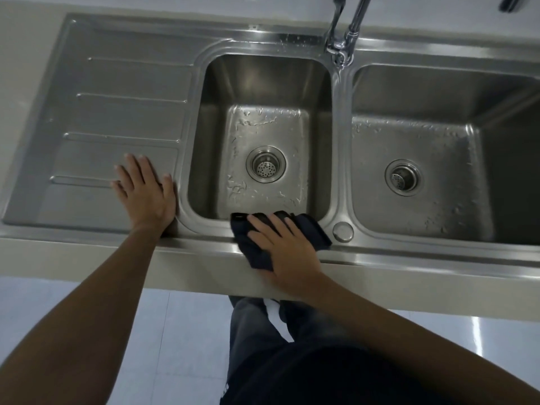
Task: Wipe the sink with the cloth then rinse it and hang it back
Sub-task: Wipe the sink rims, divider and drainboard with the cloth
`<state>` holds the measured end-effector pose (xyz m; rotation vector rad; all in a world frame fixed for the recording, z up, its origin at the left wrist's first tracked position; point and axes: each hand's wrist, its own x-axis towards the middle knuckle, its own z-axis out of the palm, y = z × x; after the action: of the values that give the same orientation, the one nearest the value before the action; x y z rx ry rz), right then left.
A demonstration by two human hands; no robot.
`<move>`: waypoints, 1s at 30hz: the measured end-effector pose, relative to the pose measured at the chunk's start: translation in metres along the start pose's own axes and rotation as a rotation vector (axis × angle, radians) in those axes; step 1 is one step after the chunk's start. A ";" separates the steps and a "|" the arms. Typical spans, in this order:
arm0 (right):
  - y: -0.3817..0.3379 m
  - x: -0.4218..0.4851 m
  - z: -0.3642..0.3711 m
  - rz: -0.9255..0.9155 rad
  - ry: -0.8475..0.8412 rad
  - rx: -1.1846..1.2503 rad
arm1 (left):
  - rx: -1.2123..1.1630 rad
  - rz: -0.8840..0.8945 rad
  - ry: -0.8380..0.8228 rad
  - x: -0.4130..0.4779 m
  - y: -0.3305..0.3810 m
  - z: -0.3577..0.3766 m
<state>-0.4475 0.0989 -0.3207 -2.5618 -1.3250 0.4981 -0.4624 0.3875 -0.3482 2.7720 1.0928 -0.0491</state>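
Pressing the dark cloth (258, 258) down on the front rim of the sink (336, 141), I keep my right hand (280, 244) spread on top of it. The fingers are straight and slightly apart, lying on the fabric rather than curled round it. The cloth is bunched under my palm. Its far edge reaches just over the lip of the middle basin (210, 127), and its near corner droops over the front edge towards the pale countertop (204, 273). Just beside the cloth, on the rim between the two bowls, sits a small round metal cap (342, 231).

My left hand (146, 194) lies flat on the ribbed drainboard (117, 112), palm down, fingers straight and fanned, holding nothing. Its thumb side is close to the curved edge of the middle basin.

Water beads and streaks cover the floor of that basin around its strainer (266, 164). The second basin (496, 141), to the right, is wet too, with its own strainer (402, 177) in the bottom. The chrome tap (342, 33) rises from the back rim above the divider between the bowls, and drops speckle the steel near its base.

Below the counter I see my dark trousers and the pale tiled floor (146, 317).
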 end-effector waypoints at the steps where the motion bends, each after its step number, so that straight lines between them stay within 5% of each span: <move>1: 0.007 -0.010 0.001 0.019 0.013 -0.031 | -0.001 0.005 0.003 0.000 -0.001 0.000; 7: 0.056 -0.062 -0.004 0.162 0.062 -0.147 | -0.011 0.014 0.011 -0.001 -0.003 0.003; 12: 0.004 -0.040 0.006 0.445 0.168 -0.080 | -0.081 0.030 -0.007 -0.003 -0.003 -0.006; 20: -0.136 0.081 0.038 0.295 0.173 -0.105 | -0.089 0.336 0.131 0.044 -0.079 -0.037; 26: -0.199 0.148 0.049 0.147 0.060 -0.163 | -0.102 0.254 0.123 0.077 -0.160 -0.045; 30: -0.173 0.136 0.047 -0.018 0.069 -0.032 | -0.076 0.282 0.089 0.087 -0.185 -0.045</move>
<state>-0.5219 0.3111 -0.3323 -2.5650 -1.3422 0.3854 -0.5256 0.5865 -0.3374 2.8522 0.6945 0.1484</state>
